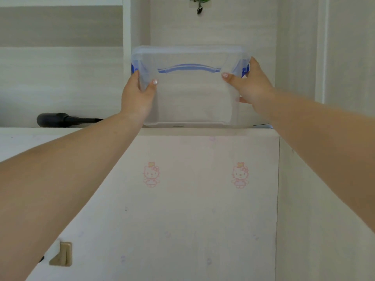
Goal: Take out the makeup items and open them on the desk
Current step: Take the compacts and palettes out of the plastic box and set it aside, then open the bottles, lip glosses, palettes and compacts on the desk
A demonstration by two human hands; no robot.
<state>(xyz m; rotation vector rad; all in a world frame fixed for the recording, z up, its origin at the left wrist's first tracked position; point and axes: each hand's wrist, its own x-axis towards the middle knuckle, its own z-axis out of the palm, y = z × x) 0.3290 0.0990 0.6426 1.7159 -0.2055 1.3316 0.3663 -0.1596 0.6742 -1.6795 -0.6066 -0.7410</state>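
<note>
Left hand [138,98] and right hand [250,86] are clamping the clear storage box [192,94] at 9 and 3, long axis crosswise, both equally near.

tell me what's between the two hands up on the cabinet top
In the head view, a translucent plastic storage box with a blue handle lies between the left hand and right hand, gripped at both sides.

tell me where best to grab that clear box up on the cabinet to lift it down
Grip the clear box by its two short ends, one hand on each side, as the left hand and right hand do now. It is wide and sits high, and its blue handle faces away on the lid, so side holds look steadier.
</note>
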